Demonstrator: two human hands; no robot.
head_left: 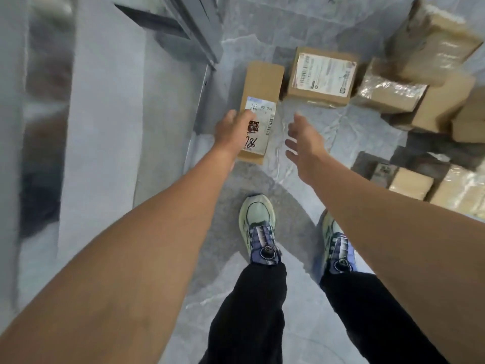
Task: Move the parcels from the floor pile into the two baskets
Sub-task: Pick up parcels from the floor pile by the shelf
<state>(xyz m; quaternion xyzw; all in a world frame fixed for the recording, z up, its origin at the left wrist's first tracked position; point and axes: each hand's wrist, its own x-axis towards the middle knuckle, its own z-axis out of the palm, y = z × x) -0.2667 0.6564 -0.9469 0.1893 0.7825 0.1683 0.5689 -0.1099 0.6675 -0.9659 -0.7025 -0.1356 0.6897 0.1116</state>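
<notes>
Where the long parcel (263,82) lies: under the left hand (232,132)
Left fingers (245,119): state cannot be told
Right hand (305,143): fingers held spread

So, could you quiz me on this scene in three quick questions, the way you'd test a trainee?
1. True or false: the right hand grips a parcel.
2. Multiple choice: which parcel does the left hand reach over?
A) the long narrow box with handwritten digits
B) a plastic-wrapped box
C) a square box with a large label
3. Fill in: the long narrow box lies flat on the grey ____.

Key: 1 false, its fingers are spread and hold nothing; 2 A; 3 floor.
</notes>
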